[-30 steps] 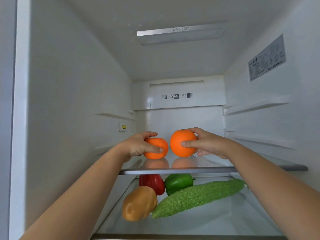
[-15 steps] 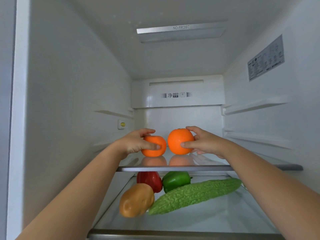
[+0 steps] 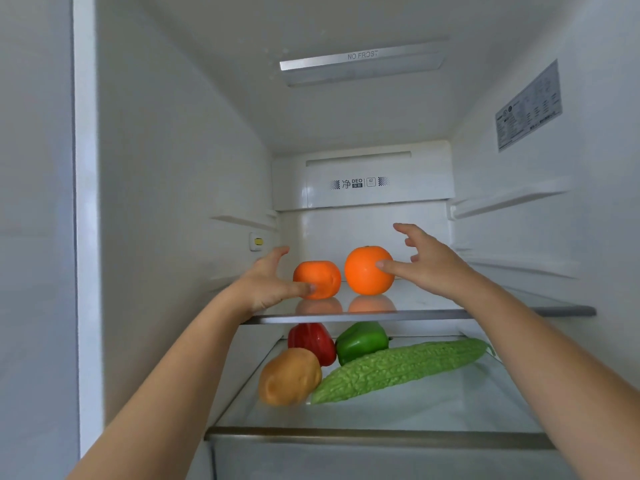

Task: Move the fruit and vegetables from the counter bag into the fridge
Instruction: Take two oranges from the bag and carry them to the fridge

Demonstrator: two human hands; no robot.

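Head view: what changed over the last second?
Both hands let go: the left hand spread its fingers off the small orange, the right hand off the big orange; the thumbs are still at the fruit. Both oranges stay on the upper shelf. The red pepper, green pepper, potato and bitter gourd are unmoved.

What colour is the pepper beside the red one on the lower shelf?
Green. The pepper shows clearly in the head view, the only view here.
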